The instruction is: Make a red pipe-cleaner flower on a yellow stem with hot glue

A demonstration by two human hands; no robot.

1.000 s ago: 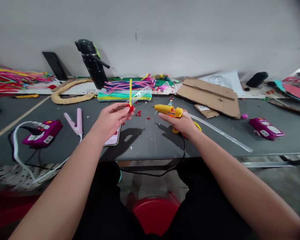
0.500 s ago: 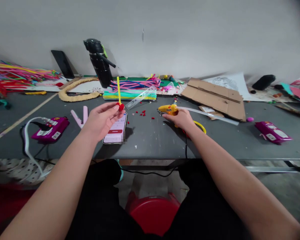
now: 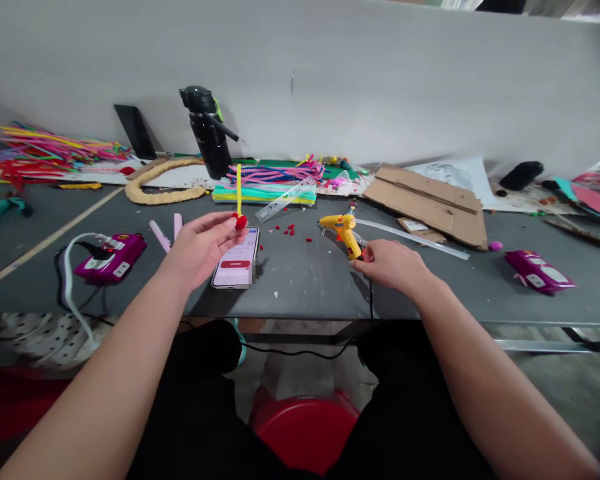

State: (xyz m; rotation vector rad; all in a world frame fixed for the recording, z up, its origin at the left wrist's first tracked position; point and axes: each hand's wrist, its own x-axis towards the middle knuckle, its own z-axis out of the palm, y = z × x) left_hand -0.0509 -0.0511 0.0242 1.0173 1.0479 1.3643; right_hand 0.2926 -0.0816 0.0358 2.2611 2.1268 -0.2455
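Pinched in the fingertips of my left hand (image 3: 203, 247) is a small red fuzzy piece (image 3: 239, 221) with a yellow pipe cleaner (image 3: 239, 183) standing upright from it. Below that hand lies a phone (image 3: 237, 263) with a lit timer screen. The yellow glue gun (image 3: 344, 232) rests on the table, nozzle pointing left, a clear glue stick (image 3: 415, 237) extending behind it. My right hand (image 3: 393, 263) has its thumb and fingers closed at the bottom of the gun's handle; some fingers are hidden. Red scraps (image 3: 291, 230) lie between the hands.
Purple power strips sit at left (image 3: 113, 259) and right (image 3: 539, 270). Along the back are a black bottle (image 3: 210, 137), pipe cleaner bundles (image 3: 275, 175), a clear ruler (image 3: 286, 199) and cardboard (image 3: 427, 203). A black cord (image 3: 300, 353) hangs below the table edge.
My right hand has slid from the glue gun's body down to the end of its handle, leaving the body uncovered. My left hand keeps its pinch, and the view has shifted slightly.
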